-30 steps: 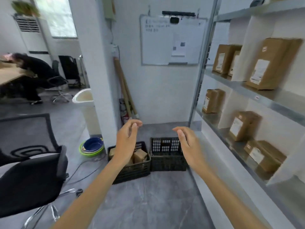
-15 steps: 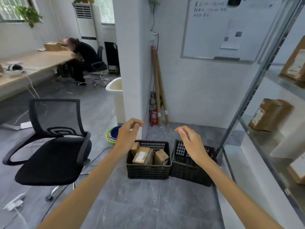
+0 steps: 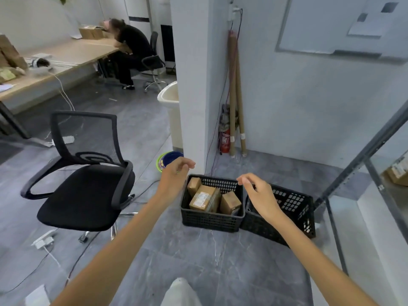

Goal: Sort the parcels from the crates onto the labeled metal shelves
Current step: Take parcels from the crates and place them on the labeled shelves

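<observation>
Left hand and right hand hover flanking parcel crate rim.

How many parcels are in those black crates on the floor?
3, all in the left crate: back-left parcel, middle parcel, right parcel. The right crate shows none; others may hide underneath.

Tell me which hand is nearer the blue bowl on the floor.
Left. The left hand hovers just right of the blue bowl; the right hand is farther right, over the right crate.
</observation>
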